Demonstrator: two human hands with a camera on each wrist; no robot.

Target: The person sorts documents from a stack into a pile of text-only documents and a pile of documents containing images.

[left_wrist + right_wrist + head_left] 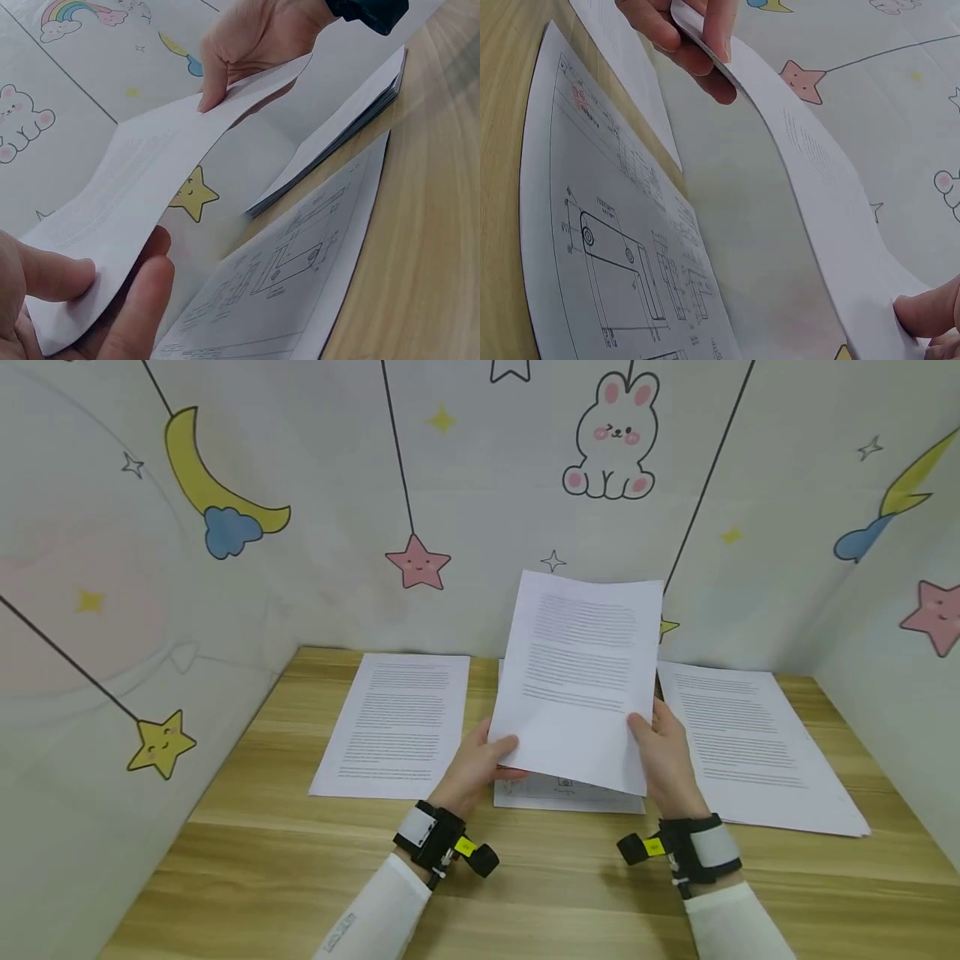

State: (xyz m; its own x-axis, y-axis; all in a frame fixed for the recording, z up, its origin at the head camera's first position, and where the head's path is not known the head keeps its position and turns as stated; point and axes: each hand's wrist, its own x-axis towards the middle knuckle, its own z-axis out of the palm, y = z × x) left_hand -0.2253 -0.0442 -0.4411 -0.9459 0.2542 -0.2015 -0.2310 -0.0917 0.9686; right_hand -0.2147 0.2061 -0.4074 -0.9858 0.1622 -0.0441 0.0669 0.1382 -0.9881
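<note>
Both hands hold up a thin stack of printed paper (577, 685), tilted above the table. My left hand (480, 764) pinches its lower left corner, thumb on the printed face and fingers beneath. At the right edge, my right hand (663, 756) grips it the same way, thumb on top. Below the held paper lies a sheet with a technical line drawing (622, 247), mostly covered in the head view. In the left wrist view the paper (142, 180) bends slightly between the two hands, raised over the drawing sheet (285, 270).
On the wooden table (300, 868), a sheet of printed text (397, 727) lies to the left. A thicker stack of printed pages (757, 752) lies to the right. A white wall covering (337, 468) with cartoon figures rises behind the table and along its sides.
</note>
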